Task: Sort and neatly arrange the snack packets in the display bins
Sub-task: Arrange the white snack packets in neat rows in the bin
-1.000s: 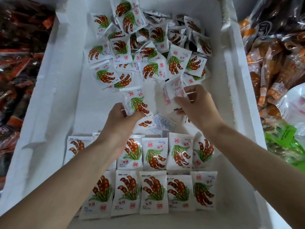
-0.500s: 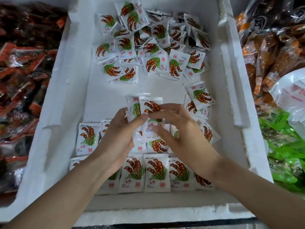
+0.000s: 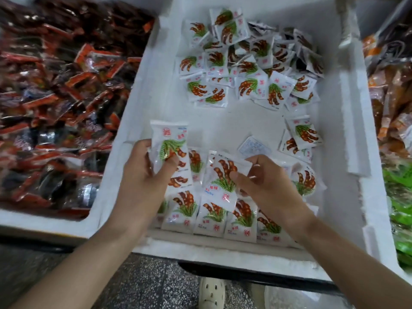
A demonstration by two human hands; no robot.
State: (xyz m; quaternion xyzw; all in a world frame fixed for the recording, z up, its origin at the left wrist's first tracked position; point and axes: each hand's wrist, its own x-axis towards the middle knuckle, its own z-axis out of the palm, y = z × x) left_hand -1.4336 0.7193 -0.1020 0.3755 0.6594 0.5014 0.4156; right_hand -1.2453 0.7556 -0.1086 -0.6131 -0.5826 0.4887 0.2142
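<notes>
Over the neat rows (image 3: 209, 216) at 6 o'clock in the foam bin (image 3: 350, 121), the left hand (image 3: 140, 181) pinches one snack packet (image 3: 167, 137), the right hand (image 3: 267, 190) pinches a second packet (image 3: 219, 175); the loose pile (image 3: 247, 63) lies at 12 o'clock.

The floor (image 3: 142, 284) is grey speckled terrazzo, flecked with pale and dark chips, and shows only along the bottom of the view. Above it a dark ledge (image 3: 245, 276) crosses as a black band. A white perforated shoe (image 3: 210, 293) stands on the floor near the middle, and just to its right lies a pale blurred shape (image 3: 289, 296) that cannot be made out. The light is soft and even, dimmer at floor level.
</notes>
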